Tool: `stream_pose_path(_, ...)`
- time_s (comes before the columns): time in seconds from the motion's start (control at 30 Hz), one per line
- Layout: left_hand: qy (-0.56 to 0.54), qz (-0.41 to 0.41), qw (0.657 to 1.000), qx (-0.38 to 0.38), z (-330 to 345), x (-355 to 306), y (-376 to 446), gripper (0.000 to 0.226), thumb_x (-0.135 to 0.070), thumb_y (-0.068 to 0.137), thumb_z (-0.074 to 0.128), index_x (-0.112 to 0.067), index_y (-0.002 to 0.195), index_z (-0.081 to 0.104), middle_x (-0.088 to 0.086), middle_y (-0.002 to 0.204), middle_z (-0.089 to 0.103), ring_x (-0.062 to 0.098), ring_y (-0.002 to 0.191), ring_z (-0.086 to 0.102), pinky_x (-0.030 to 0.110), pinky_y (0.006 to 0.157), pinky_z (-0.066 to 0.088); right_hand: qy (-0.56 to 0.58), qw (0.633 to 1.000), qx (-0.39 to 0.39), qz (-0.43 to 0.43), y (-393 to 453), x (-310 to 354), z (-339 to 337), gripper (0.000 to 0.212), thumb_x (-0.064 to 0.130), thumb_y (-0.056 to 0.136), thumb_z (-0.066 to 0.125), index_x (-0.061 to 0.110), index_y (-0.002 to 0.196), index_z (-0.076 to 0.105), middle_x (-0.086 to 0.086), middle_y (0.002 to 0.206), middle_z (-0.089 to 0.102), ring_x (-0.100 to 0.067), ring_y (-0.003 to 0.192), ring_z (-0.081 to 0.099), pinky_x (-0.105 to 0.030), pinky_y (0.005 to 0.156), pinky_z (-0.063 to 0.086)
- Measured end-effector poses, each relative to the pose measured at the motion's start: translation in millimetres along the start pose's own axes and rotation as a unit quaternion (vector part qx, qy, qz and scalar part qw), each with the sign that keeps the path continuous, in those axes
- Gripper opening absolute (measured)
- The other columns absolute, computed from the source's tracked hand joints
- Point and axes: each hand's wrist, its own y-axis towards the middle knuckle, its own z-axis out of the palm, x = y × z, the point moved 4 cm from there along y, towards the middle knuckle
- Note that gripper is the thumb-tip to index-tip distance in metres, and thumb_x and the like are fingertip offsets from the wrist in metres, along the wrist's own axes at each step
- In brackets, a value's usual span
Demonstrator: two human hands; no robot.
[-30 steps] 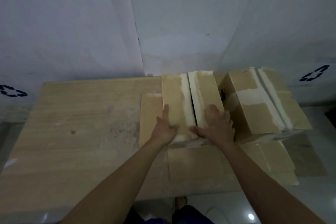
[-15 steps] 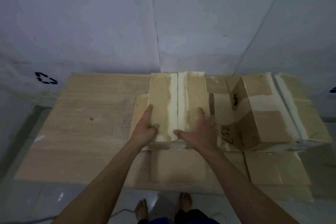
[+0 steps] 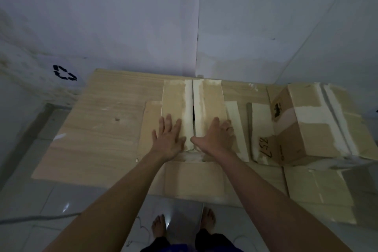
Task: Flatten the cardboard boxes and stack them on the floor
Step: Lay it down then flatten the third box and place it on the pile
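Two hands press a cardboard box flat
Left hand (image 3: 168, 139) and right hand (image 3: 215, 138), fingers spread, lie side by side on the box (image 3: 193, 106) at frame centre

A cardboard box (image 3: 192, 106) lies on the counter (image 3: 98, 129), both hands resting on its top flaps. To its right stands a second box (image 3: 311, 125), apparently on flattened cardboard (image 3: 315, 186).
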Motion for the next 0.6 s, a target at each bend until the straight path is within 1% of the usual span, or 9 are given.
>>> stream_pose_path(0.07,0.008,-0.013,1.0,0.015,7.7,-5.5,3.8,0.071,-0.047,0.101,0.037,-0.033,0.156,-0.005,-0.001,0.158,-0.034,0.024,0.144,-0.034,0.057,0.116,-0.007,-0.013,0.996,-0.067,-0.064,-8.3,4.3,-20.0,0.094,0.053,0.072,0.059,0.017,0.151,0.023,-0.021,0.159,0.021,-0.041,0.145,0.023,-0.056,0.119,0.015)
stream_pose_path(0.17,0.038,-0.032,0.999,0.016,9.8,-15.3,7.6,0.075,-0.038,0.1,0.042,-0.026,0.157,-0.005,0.007,0.158,-0.034,0.033,0.143,-0.035,0.061,0.115,-0.009,-0.07,0.941,-0.251,-0.216,-25.0,6.6,-51.1,0.067,0.016,0.077,0.055,0.015,0.143,0.043,-0.012,0.151,0.042,-0.033,0.139,0.039,-0.052,0.117,0.028)
stream_pose_path(0.27,0.042,-0.047,0.998,0.019,6.9,-27.5,10.0,0.082,-0.034,0.095,0.047,-0.018,0.157,-0.004,0.016,0.157,-0.032,0.04,0.141,-0.035,0.064,0.114,-0.012,-0.19,0.896,-0.357,-0.185,-21.9,-23.3,-73.1,0.046,0.007,0.083,0.058,0.007,0.129,0.059,-0.015,0.154,0.037,-0.035,0.146,0.028,-0.056,0.121,0.014)
stream_pose_path(0.3,0.035,-0.051,0.998,0.016,7.8,-30.2,11.0,0.086,-0.04,0.093,0.049,-0.016,0.157,-0.003,0.018,0.157,-0.032,0.04,0.141,-0.035,0.063,0.114,-0.012,-0.212,0.907,-0.329,-0.158,-15.2,-37.7,-72.4,0.043,0.01,0.085,0.061,0.008,0.128,0.06,-0.018,0.152,0.039,-0.037,0.145,0.029,-0.056,0.12,0.014)
stream_pose_path(0.37,0.034,-0.056,0.998,0.01,11.3,-32.6,12.5,0.097,-0.063,0.088,0.046,-0.016,0.156,-0.004,0.018,0.156,-0.032,0.04,0.14,-0.036,0.062,0.114,-0.014,-0.225,0.951,-0.177,-0.113,-2.5,-61.4,-49.9,0.052,0.011,0.09,0.056,0.013,0.141,0.048,-0.018,0.144,0.045,-0.037,0.132,0.042,-0.049,0.112,0.031)
stream_pose_path(0.4,0.046,-0.057,0.997,0.013,13.5,-32.6,13.1,0.107,-0.074,0.083,0.044,-0.016,0.156,-0.007,0.019,0.156,-0.033,0.04,0.14,-0.036,0.062,0.113,-0.014,-0.179,0.975,-0.089,-0.096,0.5,-71.8,-31.4,0.056,0.007,0.093,0.051,0.013,0.147,0.038,-0.016,0.142,0.047,-0.035,0.124,0.05,-0.044,0.104,0.04)
stream_pose_path(0.47,0.071,-0.059,0.996,0.02,14.8,-32.6,14.3,0.12,-0.083,0.075,0.047,-0.015,0.156,-0.009,0.02,0.155,-0.034,0.042,0.14,-0.036,0.064,0.112,-0.011,0.036,0.997,0.046,-0.056,-0.8,-83.5,-2.6,0.064,0.005,0.094,0.05,0.017,0.153,0.029,-0.008,0.141,0.052,-0.029,0.118,0.057,-0.036,0.095,0.048)
stream_pose_path(0.53,0.069,-0.056,0.996,0.012,10.3,-32.7,15.7,0.117,-0.077,0.075,0.055,-0.015,0.156,-0.003,0.02,0.157,-0.03,0.042,0.142,-0.031,0.064,0.113,-0.006,0.189,0.977,0.086,-0.037,-2.4,-85.4,4.4,0.069,0.012,0.094,0.054,0.026,0.156,0.026,-0.002,0.139,0.055,-0.025,0.123,0.055,-0.033,0.094,0.047)
stream_pose_path(0.6,0.054,-0.044,0.998,-0.006,3.6,-32.9,17.4,0.106,-0.066,0.076,0.061,-0.015,0.153,0.008,0.018,0.16,-0.022,0.041,0.145,-0.025,0.064,0.116,0.002,0.209,0.976,0.056,-0.029,0.1,-82.1,-0.1,0.067,0.013,0.095,0.046,0.024,0.157,0.023,-0.003,0.149,0.046,-0.027,0.134,0.046,-0.038,0.106,0.042)
